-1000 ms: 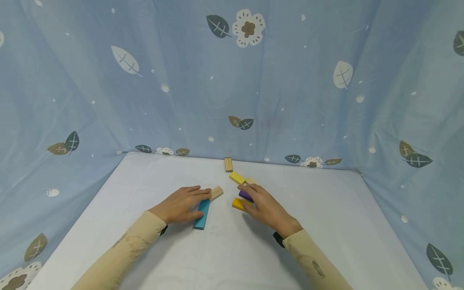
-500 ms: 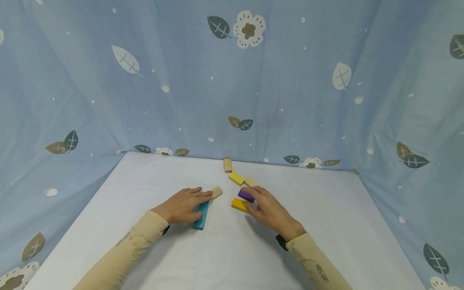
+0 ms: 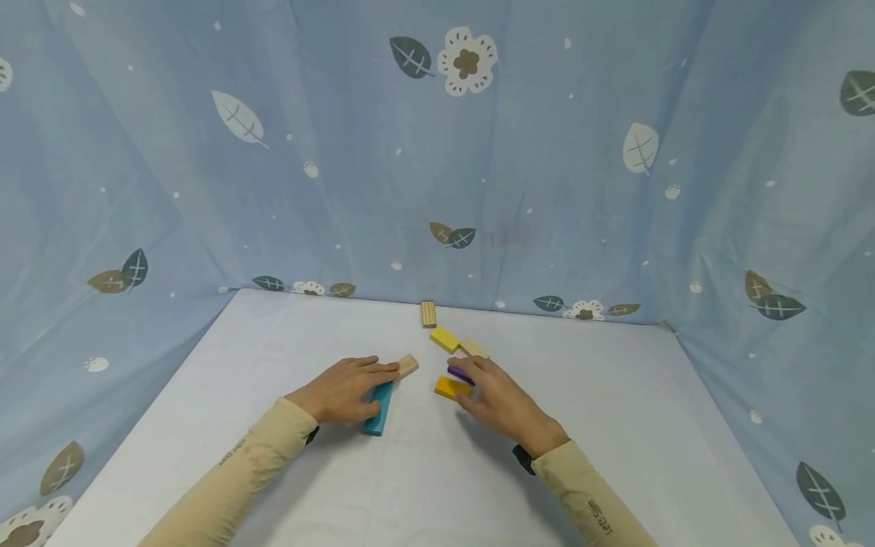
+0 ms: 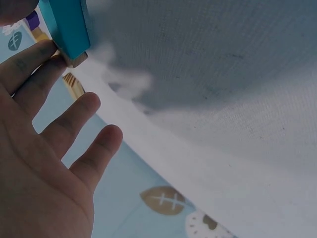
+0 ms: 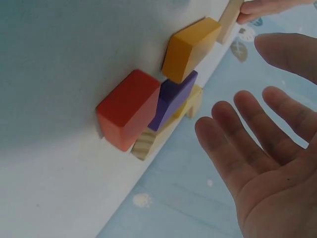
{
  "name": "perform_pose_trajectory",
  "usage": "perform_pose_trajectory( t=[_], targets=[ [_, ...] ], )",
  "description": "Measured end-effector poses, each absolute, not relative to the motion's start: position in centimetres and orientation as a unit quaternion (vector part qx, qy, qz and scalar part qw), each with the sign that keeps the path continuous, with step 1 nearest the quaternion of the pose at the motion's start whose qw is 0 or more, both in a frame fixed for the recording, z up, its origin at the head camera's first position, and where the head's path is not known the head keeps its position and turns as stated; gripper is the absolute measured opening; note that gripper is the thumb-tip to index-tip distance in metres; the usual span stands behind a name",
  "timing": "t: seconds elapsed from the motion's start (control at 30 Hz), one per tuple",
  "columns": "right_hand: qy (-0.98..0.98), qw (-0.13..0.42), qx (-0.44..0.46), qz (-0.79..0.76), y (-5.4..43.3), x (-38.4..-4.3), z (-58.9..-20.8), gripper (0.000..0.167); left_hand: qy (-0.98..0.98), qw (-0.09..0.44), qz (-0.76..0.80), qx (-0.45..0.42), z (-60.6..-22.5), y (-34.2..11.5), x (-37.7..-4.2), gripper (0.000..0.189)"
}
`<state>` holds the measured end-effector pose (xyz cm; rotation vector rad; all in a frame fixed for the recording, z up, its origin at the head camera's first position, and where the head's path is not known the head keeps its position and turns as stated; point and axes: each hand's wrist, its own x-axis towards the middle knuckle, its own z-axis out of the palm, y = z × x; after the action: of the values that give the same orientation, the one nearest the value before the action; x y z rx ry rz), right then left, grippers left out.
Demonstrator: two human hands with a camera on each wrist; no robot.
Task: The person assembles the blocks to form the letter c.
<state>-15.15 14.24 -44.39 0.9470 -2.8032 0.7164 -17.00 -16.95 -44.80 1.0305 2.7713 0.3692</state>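
Note:
In the head view my left hand lies over a blue wooden block and the near end of a plain wood block. Its index and middle fingertips touch the plain block; the thumb is at the blue one, and the other fingers are spread. My right hand hovers palm down with relaxed fingers over a purple block, beside an orange block. A red block shows in the right wrist view, next to the purple one; from the head view the right hand hides it.
Behind the right hand lie a yellow block and a pale wood block, end to end. A striped wood block is near the back edge of the white table. A blue patterned curtain encloses the back and sides.
My right hand shifts slightly right, uncovering more of the purple block, then comes back left over it. The left hand barely moves, and the blocks keep their places.

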Motion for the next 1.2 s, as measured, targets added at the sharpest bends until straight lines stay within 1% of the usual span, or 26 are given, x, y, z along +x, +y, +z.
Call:
perform_pose_trajectory(
  t=[0.17,0.4,0.63,0.83,1.0,1.2],
  targets=[
    [-0.921,0.040,0.324,0.215,13.5,-15.2,-44.6,0.056,0.929,0.089,0.114,0.342,-44.5,-17.0,-17.1,0.057],
    [-0.926,0.009,0.312,0.213,12.9,-15.0,-44.4,0.056,0.928,0.099,0.115,0.341,-44.5,-17.0,-17.1,0.057],
    [-0.937,0.009,0.295,0.190,12.9,-15.2,-44.3,0.057,0.925,0.097,0.115,0.349,-44.5,-16.9,-17.3,0.057],
    [-0.935,-0.003,0.297,0.195,13.0,-15.4,-44.7,0.056,0.924,0.100,0.113,0.351,-44.3,-16.9,-17.2,0.057],
    [-0.934,0.000,0.304,0.189,13.0,-15.5,-45.0,0.054,0.923,0.098,0.114,0.354,-44.3,-16.8,-17.2,0.057],
    [-0.938,-0.027,0.293,0.182,12.8,-15.6,-45.1,0.051,0.925,0.098,0.117,0.349,-44.6,-16.9,-17.3,0.058]
  ],
)
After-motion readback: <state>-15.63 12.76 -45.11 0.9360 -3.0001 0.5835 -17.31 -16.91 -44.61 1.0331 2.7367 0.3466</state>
